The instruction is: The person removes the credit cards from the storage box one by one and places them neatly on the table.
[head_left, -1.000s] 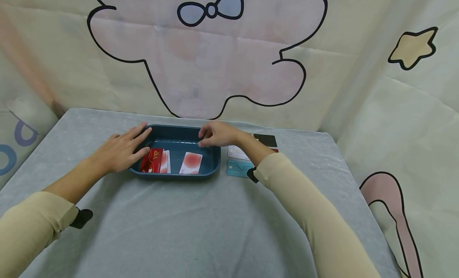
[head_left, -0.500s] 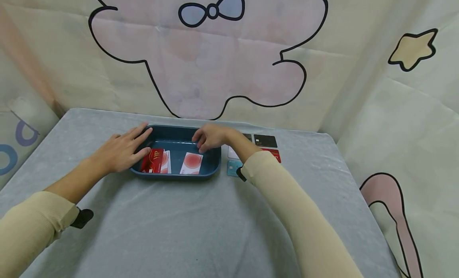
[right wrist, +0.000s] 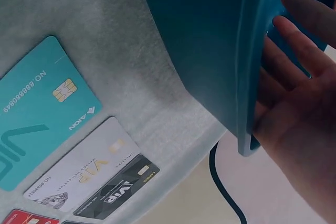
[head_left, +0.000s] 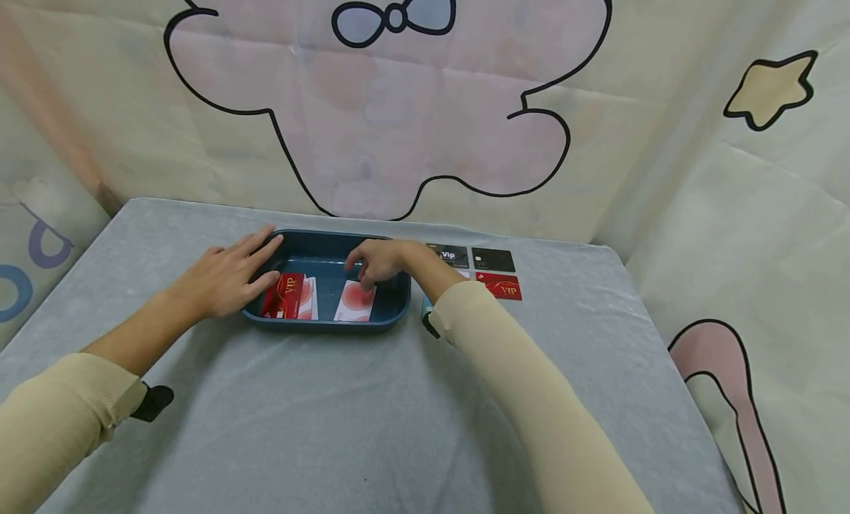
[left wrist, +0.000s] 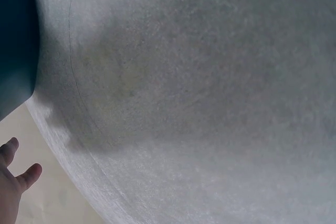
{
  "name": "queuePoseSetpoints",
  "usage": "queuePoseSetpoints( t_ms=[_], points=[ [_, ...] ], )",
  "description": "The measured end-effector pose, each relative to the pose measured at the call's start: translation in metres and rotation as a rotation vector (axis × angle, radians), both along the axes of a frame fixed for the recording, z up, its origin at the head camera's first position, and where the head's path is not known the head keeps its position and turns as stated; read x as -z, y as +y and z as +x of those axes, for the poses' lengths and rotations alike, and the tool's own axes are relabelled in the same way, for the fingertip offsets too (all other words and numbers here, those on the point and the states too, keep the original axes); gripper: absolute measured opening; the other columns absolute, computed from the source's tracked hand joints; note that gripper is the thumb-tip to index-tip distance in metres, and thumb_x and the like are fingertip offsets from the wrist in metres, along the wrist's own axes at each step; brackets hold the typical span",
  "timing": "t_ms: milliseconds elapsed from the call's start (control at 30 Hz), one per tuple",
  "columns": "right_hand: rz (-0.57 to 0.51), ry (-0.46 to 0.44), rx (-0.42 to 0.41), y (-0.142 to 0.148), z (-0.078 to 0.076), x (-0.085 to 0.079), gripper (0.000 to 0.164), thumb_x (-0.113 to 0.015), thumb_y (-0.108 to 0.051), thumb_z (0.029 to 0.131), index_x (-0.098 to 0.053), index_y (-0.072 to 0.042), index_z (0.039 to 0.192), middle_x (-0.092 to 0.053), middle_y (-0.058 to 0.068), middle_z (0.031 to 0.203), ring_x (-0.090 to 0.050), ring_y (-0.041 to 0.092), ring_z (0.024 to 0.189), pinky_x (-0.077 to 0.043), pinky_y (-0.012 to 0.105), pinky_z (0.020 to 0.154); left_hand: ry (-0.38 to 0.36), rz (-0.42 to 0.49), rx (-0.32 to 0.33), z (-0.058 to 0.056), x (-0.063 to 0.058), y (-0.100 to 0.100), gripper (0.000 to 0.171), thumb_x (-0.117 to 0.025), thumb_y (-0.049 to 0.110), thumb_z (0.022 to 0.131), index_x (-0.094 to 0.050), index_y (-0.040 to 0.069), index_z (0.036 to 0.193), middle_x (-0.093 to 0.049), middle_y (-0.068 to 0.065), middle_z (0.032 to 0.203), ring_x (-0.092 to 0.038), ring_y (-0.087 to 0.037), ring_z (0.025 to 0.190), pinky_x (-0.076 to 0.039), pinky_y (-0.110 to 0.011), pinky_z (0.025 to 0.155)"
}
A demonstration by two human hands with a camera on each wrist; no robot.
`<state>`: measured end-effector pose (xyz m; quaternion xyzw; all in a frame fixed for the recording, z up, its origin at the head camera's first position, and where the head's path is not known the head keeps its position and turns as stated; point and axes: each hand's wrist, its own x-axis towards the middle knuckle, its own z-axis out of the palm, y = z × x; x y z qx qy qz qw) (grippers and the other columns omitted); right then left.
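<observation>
A dark blue tray [head_left: 332, 327] stands on the cloth-covered table. My left hand [head_left: 226, 282] rests on its left rim with the fingers spread; in the left wrist view only a few fingers show. My right hand [head_left: 381, 262] reaches over the right side into the tray, fingers loosely bent, the thumb at the far edge of a white card with a pink circle [head_left: 355, 307]. Whether it touches that card is hard to tell. In the right wrist view the right hand [right wrist: 299, 72] has its fingers apart. A red VIP card [head_left: 284, 296] overlaps a white-and-pink card [head_left: 308, 300] at the tray's left.
Right of the tray lie a grey-black Vip card [head_left: 448, 255], a black card [head_left: 493, 259], a red VIP card [head_left: 499, 285], a teal card [right wrist: 47, 108] and a white VIP card [right wrist: 84, 169]. The right forearm partly covers them. A printed curtain hangs behind the table [head_left: 299, 425].
My right hand has moved left and slightly toward me inside the tray, to the pink-circle card. More of the cards on the right now show. The left hand has stayed put.
</observation>
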<state>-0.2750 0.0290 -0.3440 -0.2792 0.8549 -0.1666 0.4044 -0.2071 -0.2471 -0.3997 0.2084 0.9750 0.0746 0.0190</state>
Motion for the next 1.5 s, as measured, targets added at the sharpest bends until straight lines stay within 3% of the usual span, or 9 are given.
queuePoseSetpoints(
  t_ms=[333,600,967,1500],
  points=[
    [0.018,0.001,0.018,-0.003,0.005,0.0,0.048,-0.065,-0.006,0.095,-0.052,-0.007,0.141,-0.062,0.013,0.129,-0.061,0.021,0.11,-0.046,0.038,0.105,-0.007,0.005,-0.006,0.0,0.0,0.001,0.071,-0.049,0.041,0.101,-0.026,0.004,0.157,-0.015,-0.022,0.163,-0.024,-0.044,0.146,-0.031,-0.071,0.104],
    [0.052,0.025,0.02,-0.007,0.004,0.0,0.046,-0.066,-0.013,0.096,-0.053,-0.009,0.14,-0.062,0.008,0.121,-0.058,0.021,0.106,-0.046,0.036,0.101,-0.015,0.006,-0.006,0.0,0.0,0.001,0.071,-0.049,0.041,0.101,-0.025,0.004,0.157,-0.015,-0.021,0.164,-0.023,-0.044,0.146,-0.031,-0.071,0.104],
    [0.116,0.038,0.053,-0.011,0.004,0.0,0.049,-0.071,-0.023,0.093,-0.054,-0.016,0.139,-0.057,0.004,0.128,-0.052,0.02,0.114,-0.045,0.038,0.101,-0.01,0.0,0.0,-0.001,0.0,0.001,0.072,-0.05,0.042,0.1,-0.025,0.004,0.157,-0.014,-0.021,0.164,-0.024,-0.045,0.145,-0.032,-0.072,0.102],
    [0.115,0.036,0.055,-0.014,0.006,0.001,0.045,-0.07,-0.025,0.094,-0.056,-0.014,0.135,-0.056,0.003,0.127,-0.053,0.019,0.111,-0.049,0.032,0.094,0.0,0.002,0.011,0.0,0.001,0.001,0.072,-0.049,0.042,0.1,-0.025,0.005,0.157,-0.015,-0.021,0.164,-0.025,-0.044,0.145,-0.032,-0.072,0.102]
  ],
)
